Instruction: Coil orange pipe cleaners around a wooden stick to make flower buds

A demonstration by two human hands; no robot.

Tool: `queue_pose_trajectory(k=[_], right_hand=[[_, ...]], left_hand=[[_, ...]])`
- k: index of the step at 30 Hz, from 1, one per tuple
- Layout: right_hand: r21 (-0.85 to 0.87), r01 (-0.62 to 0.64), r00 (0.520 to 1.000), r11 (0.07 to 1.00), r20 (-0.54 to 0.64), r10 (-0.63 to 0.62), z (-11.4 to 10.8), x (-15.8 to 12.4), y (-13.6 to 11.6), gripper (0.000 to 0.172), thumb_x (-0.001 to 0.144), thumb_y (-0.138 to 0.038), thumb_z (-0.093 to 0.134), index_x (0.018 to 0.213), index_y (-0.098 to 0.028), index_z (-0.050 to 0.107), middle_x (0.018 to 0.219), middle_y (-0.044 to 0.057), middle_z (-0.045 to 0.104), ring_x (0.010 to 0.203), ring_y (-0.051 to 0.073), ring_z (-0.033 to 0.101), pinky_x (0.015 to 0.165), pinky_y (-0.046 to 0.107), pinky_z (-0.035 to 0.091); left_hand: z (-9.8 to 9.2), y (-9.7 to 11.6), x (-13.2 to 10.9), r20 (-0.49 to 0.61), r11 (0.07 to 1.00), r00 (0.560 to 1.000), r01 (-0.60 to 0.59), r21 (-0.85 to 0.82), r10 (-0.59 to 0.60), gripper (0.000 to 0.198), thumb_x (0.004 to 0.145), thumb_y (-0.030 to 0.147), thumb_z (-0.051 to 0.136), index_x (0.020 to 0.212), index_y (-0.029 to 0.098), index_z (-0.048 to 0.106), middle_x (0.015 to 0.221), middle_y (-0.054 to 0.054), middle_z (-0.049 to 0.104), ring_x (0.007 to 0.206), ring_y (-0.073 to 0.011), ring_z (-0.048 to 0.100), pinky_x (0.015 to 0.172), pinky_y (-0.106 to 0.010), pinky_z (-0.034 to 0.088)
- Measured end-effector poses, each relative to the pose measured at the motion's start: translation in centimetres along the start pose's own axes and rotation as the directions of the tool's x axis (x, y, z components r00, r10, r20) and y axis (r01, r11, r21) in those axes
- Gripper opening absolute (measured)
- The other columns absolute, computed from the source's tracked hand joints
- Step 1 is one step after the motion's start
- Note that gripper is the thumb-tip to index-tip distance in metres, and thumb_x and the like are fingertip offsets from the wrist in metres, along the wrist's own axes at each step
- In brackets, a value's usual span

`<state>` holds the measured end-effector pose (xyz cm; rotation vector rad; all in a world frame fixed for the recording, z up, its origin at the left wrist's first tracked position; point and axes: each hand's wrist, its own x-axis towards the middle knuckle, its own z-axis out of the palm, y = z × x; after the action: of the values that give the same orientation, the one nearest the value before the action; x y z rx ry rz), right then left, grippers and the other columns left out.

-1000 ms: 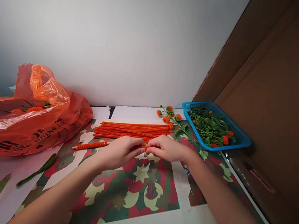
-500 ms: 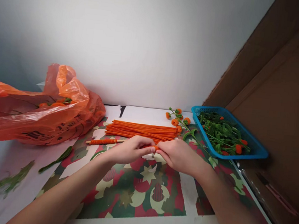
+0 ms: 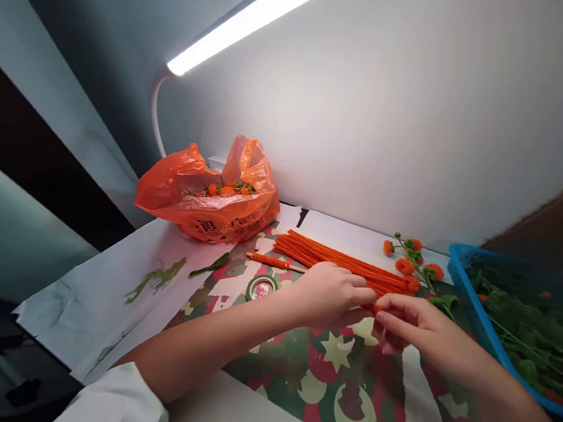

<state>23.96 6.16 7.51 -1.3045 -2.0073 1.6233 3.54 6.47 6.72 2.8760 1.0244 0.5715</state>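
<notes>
A wooden stick [image 3: 297, 268] with orange pipe cleaner wound round its left part points out from under my left hand [image 3: 330, 295], whose curled fingers grip it near its right end. Close beside it, my right hand [image 3: 408, 322] pinches a small orange piece at the stick's right end, thumb against index finger. Both hands nearly meet, and their fingers hide most of that piece. Just behind them lies a bundle of orange pipe cleaners [image 3: 346, 261]. A roll of green tape [image 3: 262, 288] rests on the patterned sheet [image 3: 296, 360], left of my left forearm.
An orange plastic bag [image 3: 205, 213] holding orange flowers stands at the back left. Green stems [image 3: 158, 277] and a green bundle [image 3: 209, 265] lie before it. Orange flowers [image 3: 405, 266] lie back right, beside a blue basket [image 3: 473, 305] of greenery. A lit lamp [image 3: 255, 24] hangs above.
The view has swung left, bringing in the lamp and the tape roll. My right hand's fingers have loosened and spread somewhat around the orange piece; my left hand keeps its grip.
</notes>
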Motion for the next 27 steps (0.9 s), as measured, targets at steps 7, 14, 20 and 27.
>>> queue_pose_trajectory(k=[7, 14, 20, 27], right_hand=[[-0.281, 0.043, 0.976, 0.959, -0.195, -0.101, 1.1, 0.4, -0.2, 0.024, 0.081, -0.045, 0.058, 0.079, -0.021, 0.061, 0.072, 0.006, 0.064, 0.067, 0.021, 0.057, 0.061, 0.031, 0.043], [0.143, -0.081, 0.995, 0.986, 0.073, 0.071, 0.2, 0.1, 0.4, 0.036, 0.085, -0.052, 0.052, 0.084, -0.018, 0.063, 0.077, 0.007, 0.064, 0.068, 0.017, 0.058, 0.061, 0.027, 0.044], [0.244, -0.166, 0.955, 0.955, 0.283, 0.094, 0.2, 0.8, 1.2, 0.036, 0.083, -0.050, 0.057, 0.075, -0.015, 0.056, 0.070, 0.005, 0.065, 0.054, 0.011, 0.058, 0.052, 0.023, 0.040], [0.157, -0.077, 0.977, 0.985, 0.209, 0.043, 1.0, 0.4, 0.5, 0.037, 0.085, -0.052, 0.053, 0.075, -0.016, 0.054, 0.069, 0.003, 0.064, 0.055, 0.010, 0.057, 0.053, 0.022, 0.041]], left_hand=[[-1.6, 0.2, -0.1, 0.296, 0.909, 0.930, 0.302, -0.285, -0.216, 0.025, 0.087, 0.038, 0.047, 0.077, 0.019, 0.060, 0.061, 0.001, 0.063, 0.052, -0.0126, 0.054, 0.045, -0.022, 0.030], [-1.5, -0.1, -0.1, 0.223, 0.971, 0.973, 0.111, -0.211, -0.062, 0.021, 0.085, 0.037, 0.051, 0.078, 0.021, 0.063, 0.061, 0.002, 0.064, 0.055, -0.0137, 0.055, 0.046, -0.024, 0.028], [-0.9, -0.7, -0.3, 0.139, 0.978, 0.983, -0.096, -0.187, 0.123, 0.016, 0.085, 0.034, 0.054, 0.078, 0.022, 0.062, 0.059, 0.002, 0.064, 0.053, -0.0127, 0.055, 0.044, -0.024, 0.027], [-0.8, -1.0, -0.6, 0.126, 0.966, 0.975, -0.153, -0.210, 0.182, 0.015, 0.086, 0.029, 0.052, 0.081, 0.023, 0.064, 0.067, 0.002, 0.069, 0.054, -0.0116, 0.055, 0.046, -0.026, 0.027]])
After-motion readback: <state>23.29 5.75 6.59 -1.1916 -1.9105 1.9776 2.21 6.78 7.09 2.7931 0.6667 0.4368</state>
